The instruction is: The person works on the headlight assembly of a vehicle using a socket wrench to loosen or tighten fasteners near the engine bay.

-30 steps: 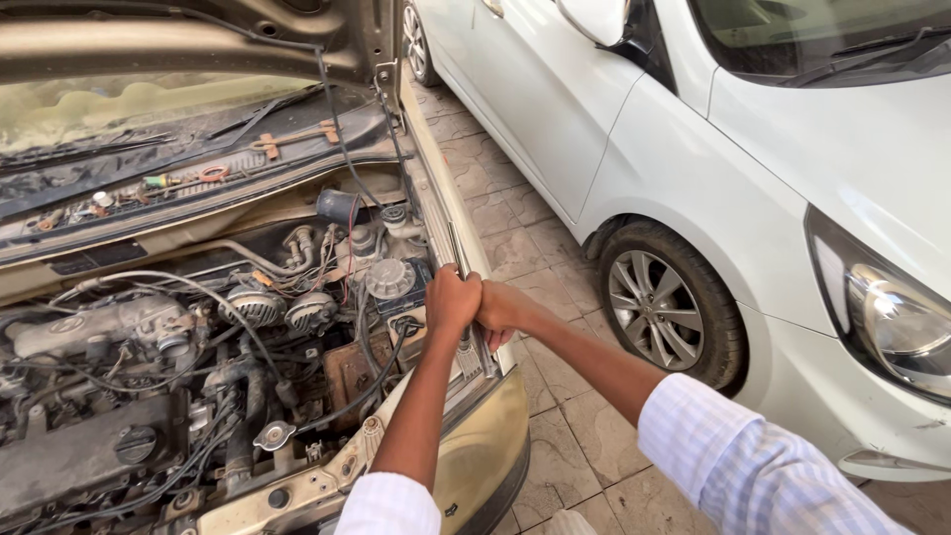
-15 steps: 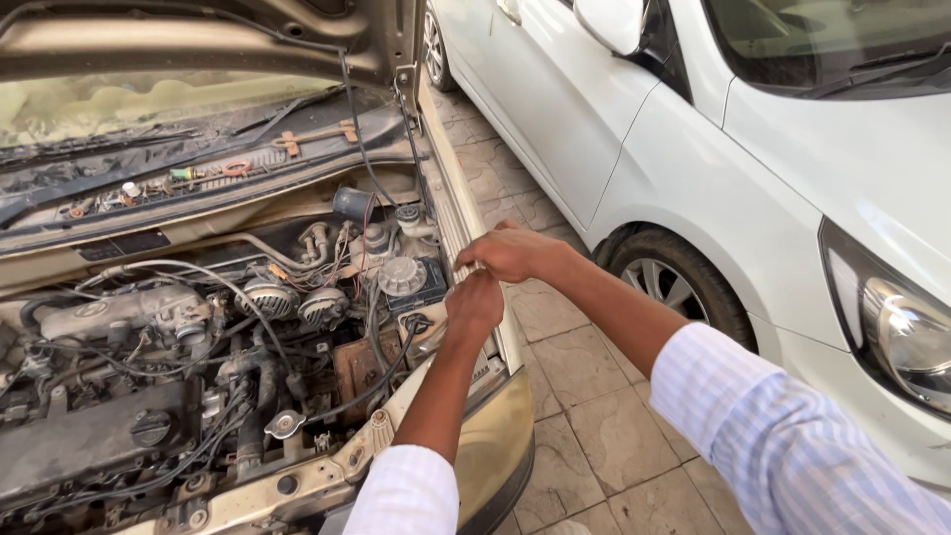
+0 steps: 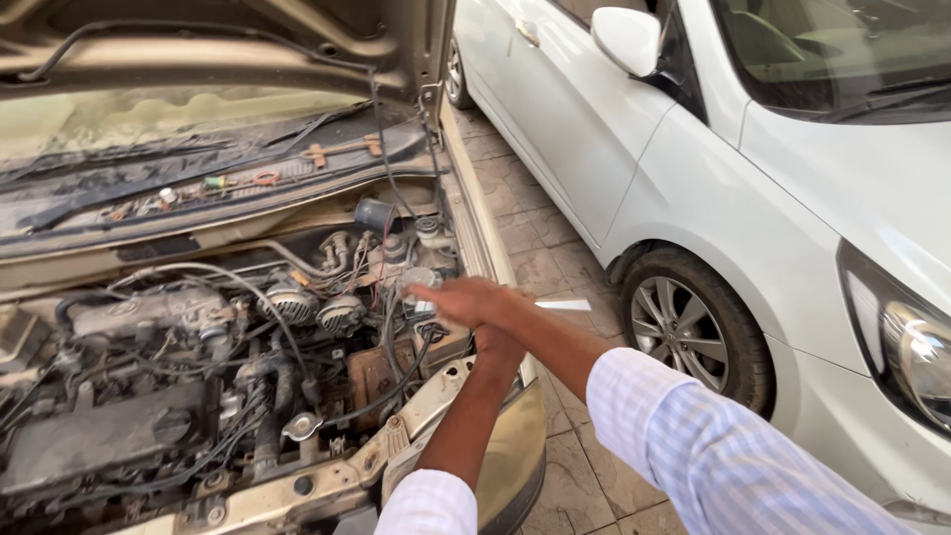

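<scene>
Both hands have shifted since half a second ago: the right hand (image 3: 471, 300) has swung leftward over the engine bay, crossing above the left hand (image 3: 498, 342), which has dropped beneath it. At far left, the engine (image 3: 149, 396) sits exposed under the raised hood (image 3: 198, 40), tangled with hoses (image 3: 198, 272) and wires; a cap (image 3: 300, 427) shows low on the front rail. Farther right, two round ribbed parts (image 3: 317, 307) lie just left of the hands. The right hand reaches flat, fingers (image 3: 426, 293) stretched narrowly together and holding nothing that can be seen. The left hand is mostly hidden under the right forearm, so its grip cannot be told. A thin pale strip (image 3: 563, 305) pokes out to the right just behind the wrists, possibly held, though blur leaves that unclear. Both arms wear pale striped sleeves (image 3: 693, 446). At right, a white car (image 3: 792, 178) stands on paving (image 3: 535, 248), its wheel (image 3: 684, 332) near the elbow.
</scene>
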